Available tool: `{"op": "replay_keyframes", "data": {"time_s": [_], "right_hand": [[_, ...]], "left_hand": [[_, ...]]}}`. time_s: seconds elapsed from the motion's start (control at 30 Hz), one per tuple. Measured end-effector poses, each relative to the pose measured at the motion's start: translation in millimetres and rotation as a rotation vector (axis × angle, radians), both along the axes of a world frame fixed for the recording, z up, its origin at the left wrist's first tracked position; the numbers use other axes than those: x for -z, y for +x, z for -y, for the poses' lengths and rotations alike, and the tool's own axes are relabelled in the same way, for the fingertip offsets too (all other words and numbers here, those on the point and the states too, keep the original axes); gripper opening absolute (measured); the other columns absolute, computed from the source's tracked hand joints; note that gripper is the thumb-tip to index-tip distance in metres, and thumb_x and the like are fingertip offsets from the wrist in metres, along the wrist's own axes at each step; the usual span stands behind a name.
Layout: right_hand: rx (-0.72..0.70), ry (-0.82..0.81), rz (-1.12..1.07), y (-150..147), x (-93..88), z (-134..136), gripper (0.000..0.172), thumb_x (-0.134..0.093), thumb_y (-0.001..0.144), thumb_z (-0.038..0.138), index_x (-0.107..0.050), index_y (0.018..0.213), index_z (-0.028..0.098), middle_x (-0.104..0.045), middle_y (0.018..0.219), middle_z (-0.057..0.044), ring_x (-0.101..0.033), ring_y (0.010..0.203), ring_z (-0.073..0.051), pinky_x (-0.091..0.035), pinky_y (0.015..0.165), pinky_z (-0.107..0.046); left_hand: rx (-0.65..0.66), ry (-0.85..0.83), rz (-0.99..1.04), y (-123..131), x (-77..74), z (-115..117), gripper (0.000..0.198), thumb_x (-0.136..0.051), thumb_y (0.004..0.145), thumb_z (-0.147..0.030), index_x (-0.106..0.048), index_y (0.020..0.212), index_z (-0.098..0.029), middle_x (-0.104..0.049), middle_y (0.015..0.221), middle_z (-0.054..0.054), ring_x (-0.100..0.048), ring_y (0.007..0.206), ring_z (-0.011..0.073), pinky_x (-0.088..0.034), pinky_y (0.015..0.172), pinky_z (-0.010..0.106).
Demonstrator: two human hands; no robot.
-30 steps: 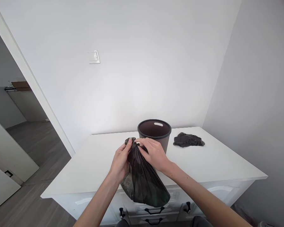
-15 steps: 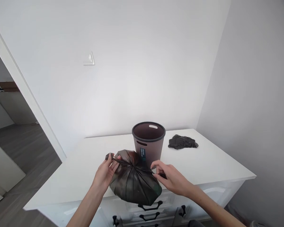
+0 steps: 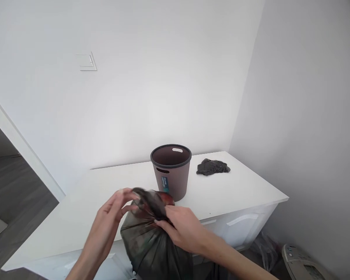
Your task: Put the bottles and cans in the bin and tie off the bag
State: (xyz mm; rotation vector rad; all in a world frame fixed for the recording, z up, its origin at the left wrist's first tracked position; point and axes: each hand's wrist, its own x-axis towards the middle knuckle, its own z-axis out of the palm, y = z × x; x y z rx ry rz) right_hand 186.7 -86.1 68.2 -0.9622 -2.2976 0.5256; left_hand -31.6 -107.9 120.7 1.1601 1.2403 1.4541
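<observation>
A filled black plastic garbage bag [image 3: 151, 249], thin enough to show red and green contents, hangs at the front edge of the white cabinet. My right hand [image 3: 183, 227] is closed around its gathered neck, with the thumb in front. My left hand [image 3: 112, 212] is at the left of the twisted top, fingers apart and curved, their tips at the plastic and slightly blurred. Whether those tips pinch any of it is unclear. Just behind the bag stands an upright mauve trash can [image 3: 177, 181] with a dark rim, its lower front partly covered.
A crumpled black plastic bag [image 3: 212, 167] lies on the white cabinet top [image 3: 239, 188], right of the can. Walls rise behind and to the right. A light switch [image 3: 87, 62] is on the back wall. A grey device [image 3: 303, 262] sits at the lower right.
The bag has come nearer and lower in view. My right hand has shifted from a tied end to the neck; my left hand's fingers have loosened. The view has turned right.
</observation>
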Motion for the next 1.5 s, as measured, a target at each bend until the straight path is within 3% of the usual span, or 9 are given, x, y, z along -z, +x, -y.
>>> {"op": "replay_keyframes", "data": {"time_s": [0.13, 0.3, 0.5, 0.73, 0.9, 1.03, 1.13, 1.23, 1.5], "right_hand": [[0.179, -0.23, -0.269, 78.7, -20.0, 23.3, 0.035, -0.048, 0.103, 0.048, -0.067, 0.09, 0.022, -0.075, 0.086, -0.004, -0.068, 0.077, -0.023, -0.049, 0.066, -0.03], [0.594, -0.22, -0.359, 171.4, -34.4, 21.7, 0.047, -0.052, 0.094, 0.067, -0.069, 0.09, 0.023, -0.074, 0.079, -0.005, -0.068, 0.074, -0.027, -0.051, 0.061, -0.034], [0.959, -0.027, -0.209, 220.9, -7.2, -65.0, 0.044, -0.048, 0.093, 0.062, -0.065, 0.083, 0.022, -0.071, 0.073, -0.007, -0.066, 0.069, -0.027, -0.046, 0.063, -0.035], [1.231, -0.155, 0.028, 248.9, 46.6, -156.4, 0.036, -0.05, 0.095, 0.046, -0.066, 0.091, 0.015, -0.072, 0.082, -0.019, -0.07, 0.086, -0.034, -0.046, 0.068, -0.037], [1.256, -0.128, -0.051, 239.5, 67.9, -144.1, 0.042, -0.051, 0.095, 0.052, -0.06, 0.111, 0.013, -0.07, 0.088, -0.016, -0.069, 0.088, -0.033, -0.048, 0.07, -0.038], [1.294, 0.262, -0.219, 185.3, 87.5, -106.8, 0.058, -0.054, 0.094, 0.053, -0.046, 0.136, 0.015, -0.056, 0.123, -0.022, -0.06, 0.112, -0.035, -0.052, 0.076, -0.042], [1.042, 0.344, -0.233, 133.0, 111.4, -100.9, 0.047, -0.049, 0.099, 0.04, -0.049, 0.138, 0.015, -0.046, 0.13, -0.024, -0.054, 0.121, -0.035, -0.054, 0.084, -0.043], [0.796, 0.249, -0.107, 99.3, 136.4, -130.0, 0.034, -0.039, 0.101, 0.029, -0.061, 0.125, 0.018, -0.042, 0.139, -0.022, -0.051, 0.128, -0.035, -0.055, 0.091, -0.048], [0.88, 0.02, 0.181, 94.1, 181.0, -220.7, 0.05, -0.034, 0.103, 0.034, -0.059, 0.131, 0.002, -0.011, 0.167, -0.026, -0.014, 0.157, -0.04, -0.03, 0.121, -0.052]], "left_hand": [[0.009, -0.003, 0.017, -12.7, 30.7, -13.4, 0.052, -0.06, 0.086, -0.072, -0.073, 0.098, -0.023, -0.071, 0.105, 0.009, -0.064, 0.108, 0.0294, -0.057, 0.087, 0.039], [-0.065, -0.1, -0.427, -24.5, 95.6, -56.5, 0.049, -0.053, 0.091, -0.069, -0.068, 0.092, -0.023, -0.072, 0.104, 0.009, -0.064, 0.107, 0.0293, -0.05, 0.095, 0.04], [-0.045, -0.065, -0.727, -16.7, 140.9, -94.4, 0.044, -0.049, 0.092, -0.063, -0.067, 0.095, -0.024, -0.076, 0.099, 0.008, -0.067, 0.088, 0.0273, -0.049, 0.086, 0.039], [-0.05, -0.087, -0.782, -10.6, 150.4, -95.6, 0.045, -0.045, 0.094, -0.064, -0.069, 0.094, -0.026, -0.076, 0.091, 0.005, -0.066, 0.077, 0.0248, -0.048, 0.073, 0.034], [-0.058, -0.096, -0.788, -11.0, 151.0, -97.1, 0.044, -0.047, 0.094, -0.063, -0.07, 0.092, -0.027, -0.075, 0.088, 0.003, -0.065, 0.076, 0.0242, -0.047, 0.07, 0.032], [-0.057, -0.111, -0.774, -9.6, 153.5, -99.7, 0.044, -0.048, 0.092, -0.065, -0.071, 0.093, -0.027, -0.075, 0.088, 0.004, -0.064, 0.075, 0.0246, -0.046, 0.07, 0.033], [-0.064, -0.116, -0.76, -8.8, 156.1, -102.4, 0.043, -0.05, 0.092, -0.065, -0.071, 0.093, -0.027, -0.075, 0.088, 0.004, -0.062, 0.072, 0.024, -0.045, 0.07, 0.034], [-0.059, -0.146, -0.767, -8.6, 159.6, -105.9, 0.044, -0.05, 0.092, -0.065, -0.071, 0.094, -0.028, -0.076, 0.088, 0.003, -0.062, 0.073, 0.0241, -0.045, 0.071, 0.034], [-0.058, -0.192, -0.733, -10.0, 165.5, -107.4, 0.041, -0.053, 0.091, -0.065, -0.072, 0.094, -0.028, -0.074, 0.089, 0.005, -0.062, 0.082, 0.0264, -0.045, 0.073, 0.034]]}}
